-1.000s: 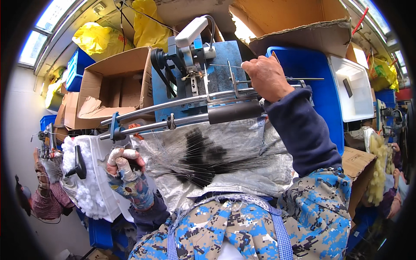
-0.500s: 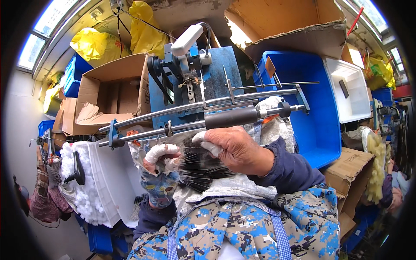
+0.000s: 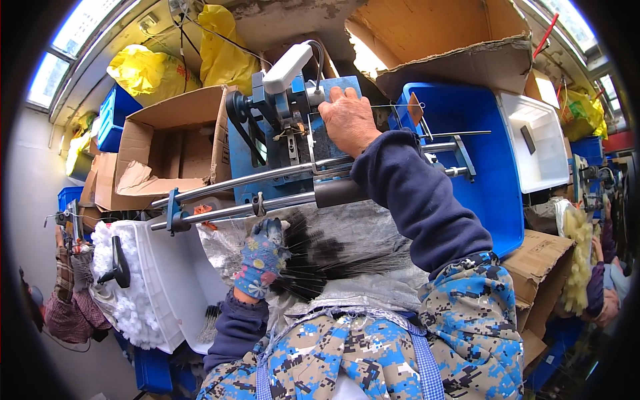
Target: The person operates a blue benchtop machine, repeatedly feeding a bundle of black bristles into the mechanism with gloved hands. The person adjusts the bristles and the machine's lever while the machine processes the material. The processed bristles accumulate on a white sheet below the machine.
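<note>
Nearest, the gloved left hand stays in the black bristle bundle, its fingers curled around a tuft. The bare right hand has left that bundle 0.5 s ago and now lies flat, fingers together, on the blue machine beyond the 2 steel rods, so the work appears to have shifted from gathering bristles to running the machine.

right hand on blue machine, left hand gripping black bristles

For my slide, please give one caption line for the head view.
Right hand on blue machine; gloved left hand among black bristles.
</note>
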A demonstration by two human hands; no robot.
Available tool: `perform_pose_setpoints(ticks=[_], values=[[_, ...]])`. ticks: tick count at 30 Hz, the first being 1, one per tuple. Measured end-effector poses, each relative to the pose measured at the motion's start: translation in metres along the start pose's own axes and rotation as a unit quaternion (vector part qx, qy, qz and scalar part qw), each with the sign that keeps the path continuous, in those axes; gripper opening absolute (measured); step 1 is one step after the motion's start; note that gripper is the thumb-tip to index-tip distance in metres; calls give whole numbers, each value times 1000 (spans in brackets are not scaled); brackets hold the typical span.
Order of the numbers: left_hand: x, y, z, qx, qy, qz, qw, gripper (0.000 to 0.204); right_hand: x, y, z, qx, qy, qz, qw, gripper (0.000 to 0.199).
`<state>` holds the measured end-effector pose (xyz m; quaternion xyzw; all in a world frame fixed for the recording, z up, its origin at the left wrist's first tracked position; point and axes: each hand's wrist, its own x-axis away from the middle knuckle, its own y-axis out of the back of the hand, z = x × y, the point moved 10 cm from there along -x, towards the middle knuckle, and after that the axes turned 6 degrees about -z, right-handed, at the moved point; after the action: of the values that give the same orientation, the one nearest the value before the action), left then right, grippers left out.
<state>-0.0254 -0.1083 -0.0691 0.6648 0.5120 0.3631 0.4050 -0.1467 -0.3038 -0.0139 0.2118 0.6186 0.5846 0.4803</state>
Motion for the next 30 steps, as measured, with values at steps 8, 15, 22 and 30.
perform_pose_setpoints(ticks=[8, 15, 22, 30], values=[[17, 50, -14, 30, -78, -200, 976, 36, 1, -8, 1, 5, 1, 15, 1000, 15], [20, 82, -33, 102, -53, -251, 961, 38, 2, -9, 1, 16, -8, 18, 1000, 15], [19, 84, -34, 155, -10, -230, 961, 35, 1, -8, 1, -10, -9, 33, 999, 16], [21, 72, -34, 117, -37, -253, 960, 32, -4, -23, -11, -107, -48, 32, 993, 19]])
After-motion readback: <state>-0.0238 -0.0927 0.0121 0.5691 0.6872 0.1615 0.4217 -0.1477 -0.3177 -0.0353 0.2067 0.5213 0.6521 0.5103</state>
